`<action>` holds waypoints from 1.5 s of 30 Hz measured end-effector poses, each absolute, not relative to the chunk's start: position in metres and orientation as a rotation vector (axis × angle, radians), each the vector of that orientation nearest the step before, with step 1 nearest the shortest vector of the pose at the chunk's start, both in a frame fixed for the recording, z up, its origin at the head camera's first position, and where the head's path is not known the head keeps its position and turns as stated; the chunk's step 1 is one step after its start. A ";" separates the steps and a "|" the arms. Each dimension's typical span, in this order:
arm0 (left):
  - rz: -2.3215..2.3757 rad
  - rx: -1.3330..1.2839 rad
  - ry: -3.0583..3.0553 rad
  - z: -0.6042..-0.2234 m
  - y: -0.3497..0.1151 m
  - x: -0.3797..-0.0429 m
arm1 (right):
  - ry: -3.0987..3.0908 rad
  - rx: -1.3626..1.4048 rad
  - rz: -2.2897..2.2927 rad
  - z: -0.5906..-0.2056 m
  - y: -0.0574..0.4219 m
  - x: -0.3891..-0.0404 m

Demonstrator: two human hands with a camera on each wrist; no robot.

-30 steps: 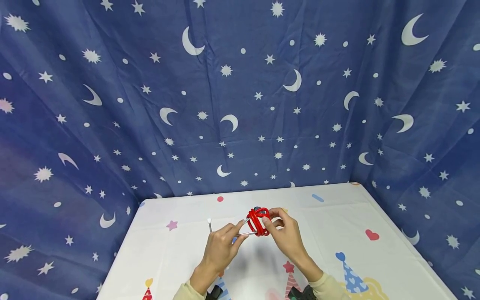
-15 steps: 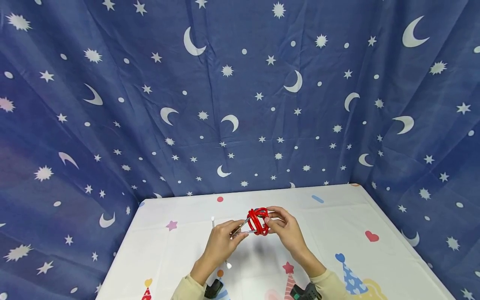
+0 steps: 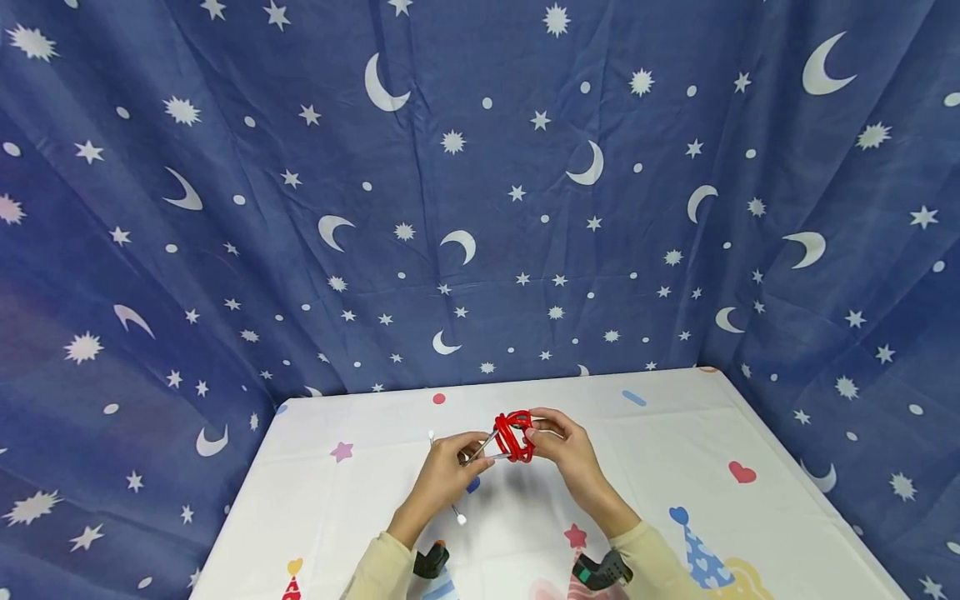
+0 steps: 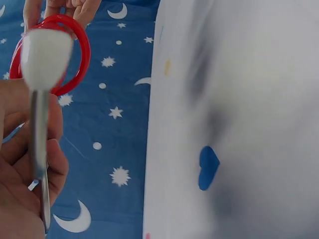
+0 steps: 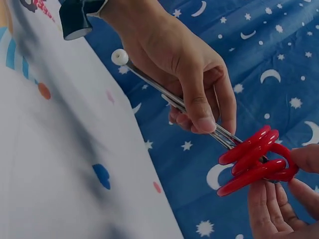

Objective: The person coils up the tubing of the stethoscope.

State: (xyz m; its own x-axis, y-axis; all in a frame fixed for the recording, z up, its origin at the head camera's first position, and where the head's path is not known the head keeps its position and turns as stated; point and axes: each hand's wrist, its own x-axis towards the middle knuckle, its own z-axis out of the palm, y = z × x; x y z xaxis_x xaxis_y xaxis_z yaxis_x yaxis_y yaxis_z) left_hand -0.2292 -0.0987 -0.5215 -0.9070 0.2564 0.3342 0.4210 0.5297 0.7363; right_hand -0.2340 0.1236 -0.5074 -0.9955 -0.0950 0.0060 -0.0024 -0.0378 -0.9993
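Note:
Between the two hands, raised over the table, is a bundle of glossy red loops [image 3: 513, 436] around thin metal rods [image 5: 154, 84]. My left hand [image 3: 442, 473] grips the rods, thumb and fingers on either side. A rounded white tip [image 5: 119, 57] caps one rod, and in the head view another white tip [image 3: 461, 518] shows below the left hand. In the left wrist view a white end [image 4: 47, 57] stands large in front of the red loops. My right hand [image 3: 566, 454] pinches the far end of the loops with thumb and fingertips.
Under the hands lies a white table cover [image 3: 360, 508] printed with hearts, stars and party hats. A blue curtain [image 3: 480, 208] with moons and stars hangs behind and beside the table. Each wrist wears a dark strapped device [image 3: 603, 571].
Both hands have shifted slightly left and up with the red loops. The rod with white tips has turned at the left hand, so its lower tip now shows.

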 end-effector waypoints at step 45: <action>-1.522 -0.416 -2.772 -0.587 -0.106 -0.278 | 2.009 0.180 -2.198 -0.586 0.109 -0.283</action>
State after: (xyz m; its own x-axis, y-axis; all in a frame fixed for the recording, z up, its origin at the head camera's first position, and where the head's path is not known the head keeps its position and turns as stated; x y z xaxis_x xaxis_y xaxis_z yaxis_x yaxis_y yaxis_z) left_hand -0.2780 -0.1065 -0.5865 -0.9648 0.2496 0.0824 0.2035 0.5107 0.8353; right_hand -0.2828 0.1093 -0.5859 -0.9802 -0.0353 -0.1947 0.1970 -0.0858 -0.9766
